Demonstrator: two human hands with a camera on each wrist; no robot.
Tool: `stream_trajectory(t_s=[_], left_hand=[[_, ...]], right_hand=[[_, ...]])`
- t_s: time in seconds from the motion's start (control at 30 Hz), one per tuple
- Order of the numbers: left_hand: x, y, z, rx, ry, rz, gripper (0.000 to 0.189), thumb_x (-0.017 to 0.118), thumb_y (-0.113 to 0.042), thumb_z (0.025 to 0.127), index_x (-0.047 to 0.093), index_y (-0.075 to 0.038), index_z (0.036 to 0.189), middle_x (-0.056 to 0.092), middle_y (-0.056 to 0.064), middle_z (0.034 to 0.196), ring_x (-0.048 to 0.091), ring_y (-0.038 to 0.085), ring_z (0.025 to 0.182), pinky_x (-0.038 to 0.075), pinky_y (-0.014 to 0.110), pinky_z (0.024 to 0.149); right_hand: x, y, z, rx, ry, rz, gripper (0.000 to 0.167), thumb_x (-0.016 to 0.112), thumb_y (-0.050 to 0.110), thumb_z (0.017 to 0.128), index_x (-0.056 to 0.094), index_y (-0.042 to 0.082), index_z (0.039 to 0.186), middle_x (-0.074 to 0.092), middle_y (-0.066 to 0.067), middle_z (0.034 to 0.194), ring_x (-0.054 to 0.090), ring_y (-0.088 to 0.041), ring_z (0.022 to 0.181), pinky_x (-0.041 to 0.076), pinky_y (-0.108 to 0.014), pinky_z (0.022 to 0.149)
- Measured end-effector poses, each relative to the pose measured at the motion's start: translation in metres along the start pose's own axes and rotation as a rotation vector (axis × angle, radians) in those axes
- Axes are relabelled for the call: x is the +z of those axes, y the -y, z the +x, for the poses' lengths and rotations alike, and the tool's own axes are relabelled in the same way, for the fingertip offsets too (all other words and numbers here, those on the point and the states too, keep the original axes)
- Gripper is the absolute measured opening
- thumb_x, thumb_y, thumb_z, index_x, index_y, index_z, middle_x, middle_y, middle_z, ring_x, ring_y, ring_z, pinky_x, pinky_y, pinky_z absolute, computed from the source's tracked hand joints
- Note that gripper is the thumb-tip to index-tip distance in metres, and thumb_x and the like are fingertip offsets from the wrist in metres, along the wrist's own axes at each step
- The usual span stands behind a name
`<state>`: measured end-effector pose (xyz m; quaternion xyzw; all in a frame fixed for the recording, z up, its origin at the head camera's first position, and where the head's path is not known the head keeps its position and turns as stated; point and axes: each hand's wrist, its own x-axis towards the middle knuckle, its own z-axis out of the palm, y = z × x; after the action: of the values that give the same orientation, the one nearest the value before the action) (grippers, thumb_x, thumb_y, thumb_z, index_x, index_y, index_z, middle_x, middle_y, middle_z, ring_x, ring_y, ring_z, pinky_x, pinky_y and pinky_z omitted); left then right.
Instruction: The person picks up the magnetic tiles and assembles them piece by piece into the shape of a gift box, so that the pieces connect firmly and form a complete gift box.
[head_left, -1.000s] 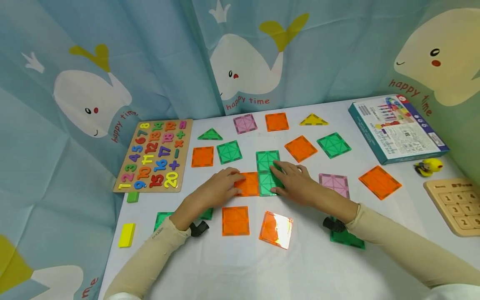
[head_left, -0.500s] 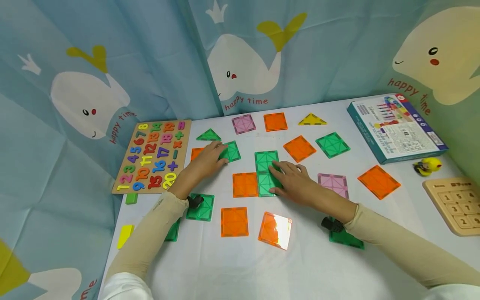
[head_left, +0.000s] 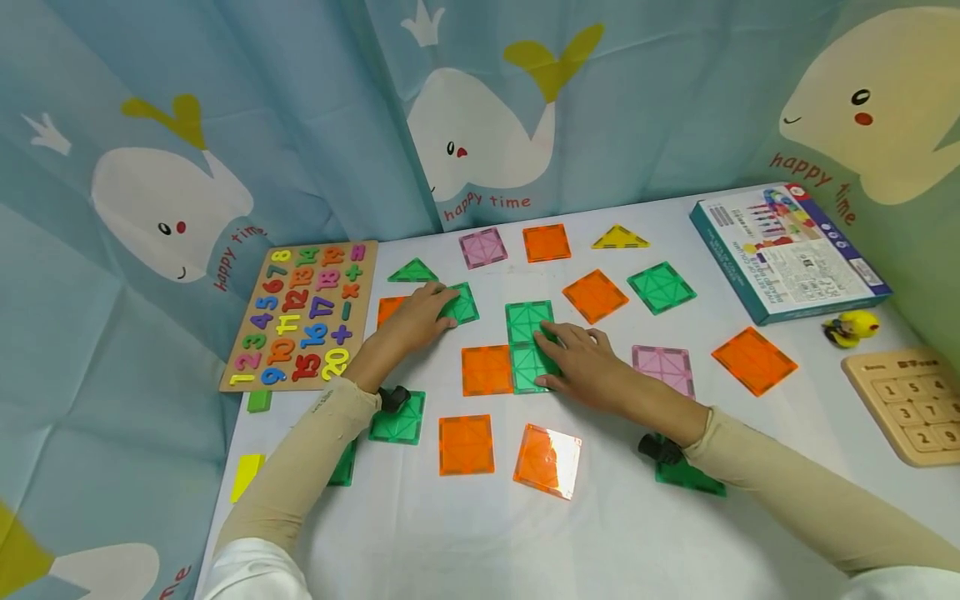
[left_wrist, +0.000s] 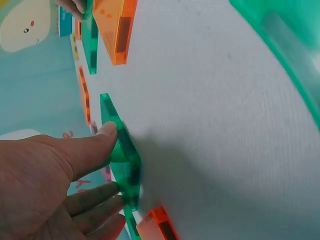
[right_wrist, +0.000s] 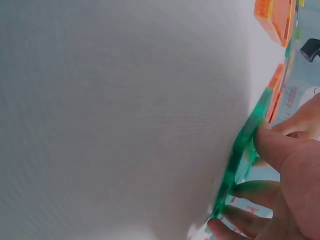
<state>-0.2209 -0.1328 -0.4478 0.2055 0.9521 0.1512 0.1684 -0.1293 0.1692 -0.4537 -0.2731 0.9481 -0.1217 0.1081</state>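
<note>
In the head view, my left hand [head_left: 420, 321] holds a green square magnetic tile [head_left: 467, 302] left of the middle. The left wrist view has its thumb on one edge of that tile [left_wrist: 131, 165], fingers at the other side. My right hand [head_left: 592, 362] holds the lower green square tile [head_left: 527, 367] by its right side; another green tile [head_left: 528, 321] adjoins it above. To their left, an orange tile [head_left: 486, 370] touches the lower one. Seen from the right wrist, thumb and fingertips meet the edge of a green tile [right_wrist: 232, 170].
Loose orange, green and pink tiles [head_left: 663, 371] and a yellow triangle [head_left: 621, 237] lie around. A number board [head_left: 300, 317] is at left. A teal box [head_left: 791, 250], a toy figure [head_left: 851, 328] and a wooden number puzzle [head_left: 903, 408] are at right.
My left hand has left the orange tile and moved up and left to the loose green square tile, then stayed there. The right hand keeps its place on the joined green tiles.
</note>
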Motion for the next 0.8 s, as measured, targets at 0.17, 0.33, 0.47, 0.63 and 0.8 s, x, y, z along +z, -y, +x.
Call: stream_trajectory(t_s=[0.17,0.33,0.47,0.63,0.8], left_hand=[[0.002,-0.004,0.002,0.026,0.008,-0.001,0.062,0.061,-0.028,0.108,0.040,-0.011,0.164,0.036,0.020,0.166,0.035,0.039,0.153,0.030,0.052,0.127],[0.006,-0.008,0.002,0.039,0.022,-0.001,0.063,0.062,-0.028,0.108,0.039,-0.012,0.164,0.035,0.018,0.167,0.035,0.038,0.154,0.031,0.051,0.127],[0.008,-0.010,0.001,0.044,0.017,-0.008,0.063,0.063,-0.027,0.108,0.039,-0.012,0.164,0.035,0.018,0.167,0.034,0.037,0.155,0.030,0.052,0.127],[0.010,-0.014,0.001,0.064,0.017,-0.020,0.062,0.063,-0.026,0.108,0.041,-0.013,0.164,0.035,0.017,0.167,0.035,0.037,0.154,0.031,0.051,0.127],[0.011,-0.020,-0.001,0.088,0.029,-0.023,0.060,0.064,-0.026,0.107,0.043,-0.012,0.162,0.037,0.017,0.166,0.038,0.037,0.152,0.032,0.051,0.127]], right_hand=[[0.001,-0.001,0.000,-0.017,-0.007,0.054,0.075,0.069,0.036,0.104,0.040,-0.004,0.160,0.031,-0.026,0.168,0.034,-0.047,0.151,0.034,-0.068,0.118],[0.002,-0.002,-0.001,-0.027,-0.011,0.090,0.074,0.069,0.033,0.104,0.039,-0.006,0.160,0.030,-0.028,0.168,0.034,-0.049,0.150,0.038,-0.067,0.117],[0.002,-0.002,-0.001,-0.022,-0.010,0.086,0.074,0.069,0.033,0.104,0.039,-0.005,0.160,0.030,-0.027,0.168,0.034,-0.049,0.151,0.038,-0.067,0.117],[0.002,-0.002,-0.002,-0.011,0.007,0.096,0.074,0.068,0.033,0.104,0.038,-0.005,0.160,0.029,-0.027,0.168,0.032,-0.049,0.152,0.037,-0.067,0.118],[0.002,-0.002,-0.001,-0.009,0.015,0.102,0.075,0.067,0.034,0.104,0.037,-0.004,0.161,0.027,-0.026,0.169,0.031,-0.048,0.153,0.035,-0.067,0.119]])
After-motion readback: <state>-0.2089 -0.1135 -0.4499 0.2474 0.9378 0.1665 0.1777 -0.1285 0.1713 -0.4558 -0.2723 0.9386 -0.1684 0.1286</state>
